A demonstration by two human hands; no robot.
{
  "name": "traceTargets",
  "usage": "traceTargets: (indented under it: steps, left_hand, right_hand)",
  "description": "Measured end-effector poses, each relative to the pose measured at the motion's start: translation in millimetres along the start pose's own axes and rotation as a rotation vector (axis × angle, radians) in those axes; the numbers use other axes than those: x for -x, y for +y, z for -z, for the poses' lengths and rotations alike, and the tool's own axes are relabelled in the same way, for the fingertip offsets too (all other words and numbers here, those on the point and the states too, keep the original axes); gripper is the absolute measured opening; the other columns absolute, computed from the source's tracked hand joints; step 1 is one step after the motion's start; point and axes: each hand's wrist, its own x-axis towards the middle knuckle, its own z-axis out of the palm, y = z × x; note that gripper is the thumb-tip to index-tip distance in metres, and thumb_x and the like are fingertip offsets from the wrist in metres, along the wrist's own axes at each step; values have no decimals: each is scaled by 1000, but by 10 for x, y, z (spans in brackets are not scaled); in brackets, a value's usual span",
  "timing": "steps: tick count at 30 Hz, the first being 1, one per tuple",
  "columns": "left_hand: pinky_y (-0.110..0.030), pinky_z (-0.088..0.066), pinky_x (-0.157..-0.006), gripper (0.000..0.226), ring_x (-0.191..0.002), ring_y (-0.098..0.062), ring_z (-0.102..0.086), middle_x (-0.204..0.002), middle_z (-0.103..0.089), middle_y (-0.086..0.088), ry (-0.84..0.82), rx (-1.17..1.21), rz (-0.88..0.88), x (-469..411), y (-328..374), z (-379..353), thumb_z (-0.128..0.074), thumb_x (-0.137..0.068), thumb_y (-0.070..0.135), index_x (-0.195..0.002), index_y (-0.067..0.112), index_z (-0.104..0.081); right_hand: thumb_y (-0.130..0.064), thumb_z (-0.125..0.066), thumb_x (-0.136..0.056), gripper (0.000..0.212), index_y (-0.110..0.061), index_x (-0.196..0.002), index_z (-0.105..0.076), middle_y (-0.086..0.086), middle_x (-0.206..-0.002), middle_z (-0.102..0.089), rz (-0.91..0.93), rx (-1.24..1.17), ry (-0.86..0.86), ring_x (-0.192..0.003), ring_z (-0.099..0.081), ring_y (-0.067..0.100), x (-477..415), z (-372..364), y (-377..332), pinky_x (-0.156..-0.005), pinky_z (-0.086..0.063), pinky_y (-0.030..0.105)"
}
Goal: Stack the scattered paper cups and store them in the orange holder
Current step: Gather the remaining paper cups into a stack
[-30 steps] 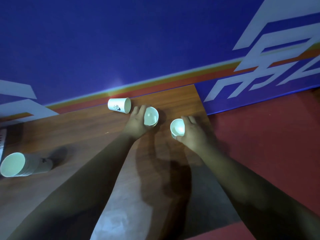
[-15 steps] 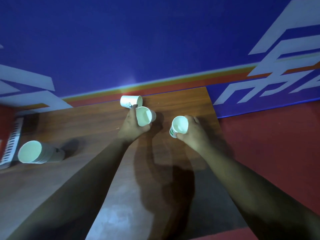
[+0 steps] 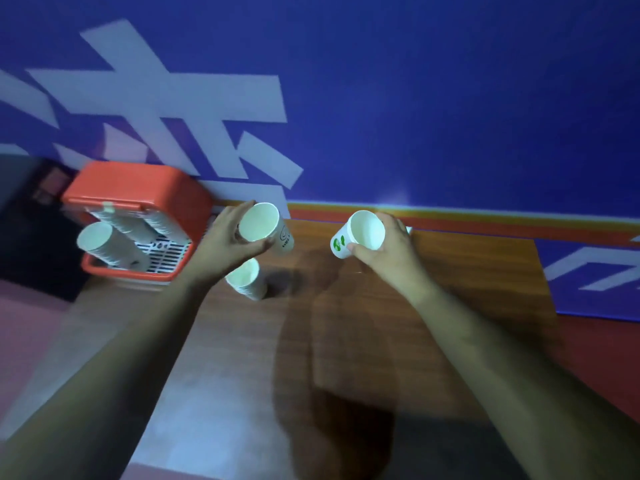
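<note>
Nearby, cup stack beside orange holder

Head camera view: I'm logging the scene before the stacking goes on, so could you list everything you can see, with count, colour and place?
Cup in left hand: one, white with dark print, held above the table, mouth toward the camera.
Cup in right hand: one, white with green print, held above the table.
Cup stack on table: one, white, lying below the left hand; number of cups unclear.
Orange holder: one, orange, at the table's far left by the wall.
Cup stacks in holder: about three, white, leaning out of the holder.
Table: one, brown wood.
Wall: blue with white shapes.
Left hand: gripping its cup.
Right hand: gripping its cup.
</note>
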Motion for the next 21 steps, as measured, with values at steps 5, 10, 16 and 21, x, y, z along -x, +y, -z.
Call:
traceTargets:
  steps: [5, 10, 16, 21]
  left_hand:
    - [-42, -48, -103, 94, -120, -21, -55, -127, -58, -3, -80, -53, 76, 135, -623, 259, -73, -64, 66, -142, 16, -55]
    - [-34, -40, -105, 94, -124, -27, -52, -131, -58, -8, -152, -103, 119, 148, -1033, 18, -79, -65, 60, -143, 14, -53]
    - [-40, -40, -109, 94, -132, -34, -43, -134, -47, -14, -276, -164, 128, 111, -1399, -173, -89, -73, 36, -153, 17, -42]
    - [-39, -28, -124, 143, -151, -15, -26, -162, -27, -2, -406, 310, 322, 224, -1733, -268, -95, -57, 35, -163, 18, -1]
  right_hand:
    - [-39, -79, -75, 70, -24, -135, -47, -5, -135, -50, 25, -24, 35, -124, -45, 12, -59, -534, -436, -92, -31, 20]
    - [-41, -78, -75, 69, -24, -135, -48, -5, -132, -51, 8, -14, 39, -121, -47, 13, -93, -873, -663, -92, -37, 24]
    - [-44, -79, -74, 69, -28, -133, -48, -7, -130, -52, -22, 1, 61, -118, -50, 14, -175, -1101, -796, -90, -44, 29]
    - [-59, -73, -60, 76, -35, -129, -51, -12, -126, -54, -32, -46, -87, -115, -55, 14, -159, -1326, -875, -97, -51, 43]
